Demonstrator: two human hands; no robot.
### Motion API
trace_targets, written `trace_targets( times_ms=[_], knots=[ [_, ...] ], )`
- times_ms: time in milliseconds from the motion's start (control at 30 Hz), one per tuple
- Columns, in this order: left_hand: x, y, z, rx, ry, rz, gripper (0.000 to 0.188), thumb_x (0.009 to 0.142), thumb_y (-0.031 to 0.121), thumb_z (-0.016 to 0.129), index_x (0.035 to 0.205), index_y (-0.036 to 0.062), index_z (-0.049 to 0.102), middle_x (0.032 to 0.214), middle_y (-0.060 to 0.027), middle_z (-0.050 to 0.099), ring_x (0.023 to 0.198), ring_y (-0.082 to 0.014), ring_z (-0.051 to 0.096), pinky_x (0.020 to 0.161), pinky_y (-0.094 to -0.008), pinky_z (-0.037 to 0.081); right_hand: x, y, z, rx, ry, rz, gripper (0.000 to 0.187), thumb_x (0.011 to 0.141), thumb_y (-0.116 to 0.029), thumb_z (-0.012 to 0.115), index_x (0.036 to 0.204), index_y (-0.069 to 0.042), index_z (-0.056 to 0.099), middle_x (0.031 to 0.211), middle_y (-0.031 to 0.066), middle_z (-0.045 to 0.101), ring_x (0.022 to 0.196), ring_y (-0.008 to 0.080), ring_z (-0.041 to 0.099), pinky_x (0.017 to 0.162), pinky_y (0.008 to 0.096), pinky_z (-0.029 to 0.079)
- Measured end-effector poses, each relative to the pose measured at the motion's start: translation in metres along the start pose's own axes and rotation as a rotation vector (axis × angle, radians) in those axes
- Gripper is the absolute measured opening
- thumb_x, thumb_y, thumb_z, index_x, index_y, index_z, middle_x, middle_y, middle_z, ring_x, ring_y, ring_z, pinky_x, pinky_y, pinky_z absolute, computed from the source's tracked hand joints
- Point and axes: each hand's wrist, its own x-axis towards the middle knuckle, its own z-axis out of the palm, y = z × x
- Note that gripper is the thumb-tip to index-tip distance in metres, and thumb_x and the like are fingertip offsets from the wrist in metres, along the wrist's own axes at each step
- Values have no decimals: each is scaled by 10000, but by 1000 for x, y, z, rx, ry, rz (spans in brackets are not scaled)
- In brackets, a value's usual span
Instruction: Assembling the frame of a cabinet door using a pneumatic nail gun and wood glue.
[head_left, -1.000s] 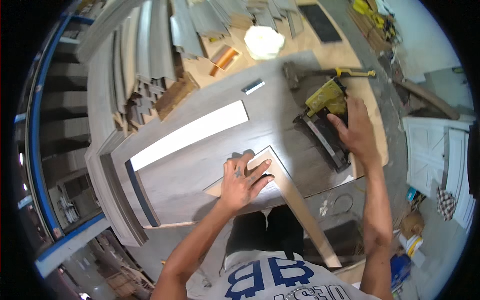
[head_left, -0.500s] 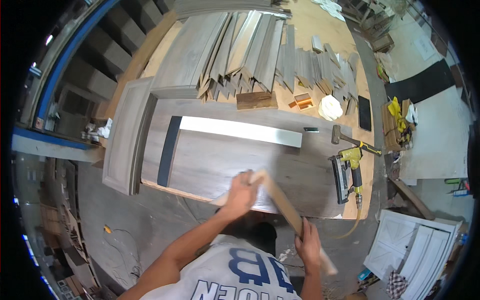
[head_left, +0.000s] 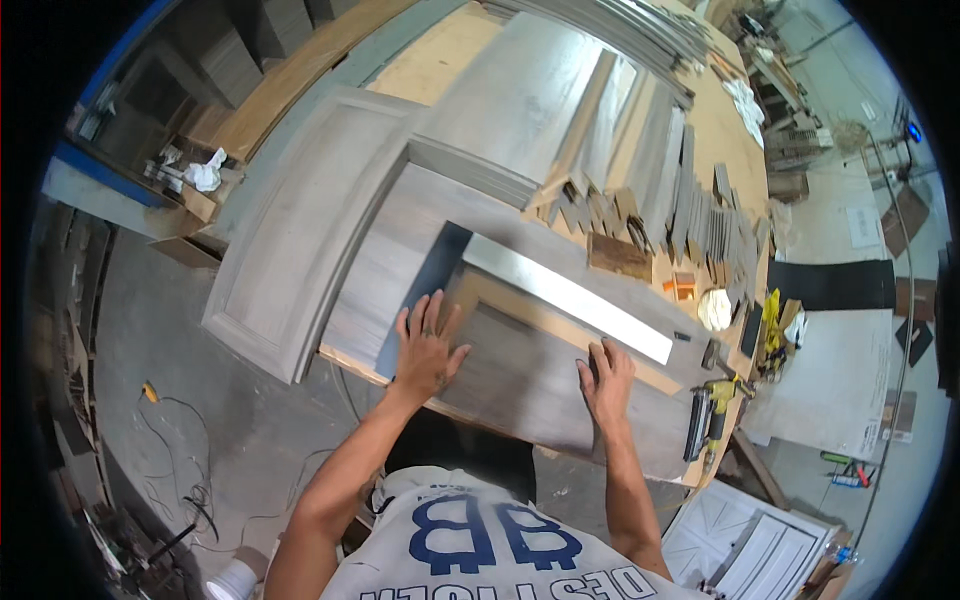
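A tan wooden strip frame (head_left: 540, 322) with a corner at its left end lies flat on a grey wood-grain board (head_left: 520, 385). Its edges sit against an L-shaped guide, made of a dark strip (head_left: 436, 268) on the left and a shiny pale strip (head_left: 570, 298) along the far side. My left hand (head_left: 428, 348) has its fingers spread over the short leg and the dark strip. Farther right, my right hand (head_left: 606, 385) rests its outstretched fingertips on the near edge of the long leg. Neither hand grips anything.
A yellow-green nail gun (head_left: 712, 412) and a hammer (head_left: 716, 355) lie at the board's right end. Beyond the guide are a brown block (head_left: 620, 256), a round white item (head_left: 714, 309) and many grey strips (head_left: 655, 150). A framed grey panel (head_left: 300, 215) stands left.
The wooden strip frame, held in the air by both hands before, now lies inside the guide's corner. Both hands have let go and rest on it. The view has turned and shifted left.
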Motion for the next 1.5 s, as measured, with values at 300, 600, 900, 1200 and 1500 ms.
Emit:
trace_targets(
  times_ms=[300,600,900,1200,1500],
  knots=[
    [15,-20,-3,-22,-23,-39,607,882,415,623,1399,117,509,1557,-217,269,1424,-377,252,1120,-597,194,36,-8,15,40,29,18,293,783,-141,770,1042,-68,654,1070,106,607,981,303,567,847,429,438],
    [24,-17,-16,99,-109,-84,723,894,400,643,1465,32,394,1533,-246,296,1398,-402,284,1127,-574,191,96,15,12,252,-78,-89,186,785,-113,724,952,-76,652,859,116,616,842,316,602,725,428,470],
    [94,111,-22,-201,-45,1,546,949,166,602,1403,-81,426,1265,-272,566,1181,-408,530,1043,-481,389,207,161,18,105,93,317,169,860,-88,588,995,-1,534,1002,257,560,850,422,631,738,496,532],
    [358,377,96,-530,-148,278,439,939,320,643,1211,-24,629,1062,-208,657,885,-272,668,805,-359,515,7,99,-49,1214,-229,640,889,846,-236,758,1510,14,222,1142,231,604,878,303,666,714,403,549],
    [437,454,205,-142,-87,197,541,783,419,773,924,-79,617,962,-310,636,950,-491,603,824,-514,483,-35,71,-20,1341,-230,538,715,873,-375,692,1416,-18,393,1068,243,675,975,397,651,839,401,519]
  ],
)
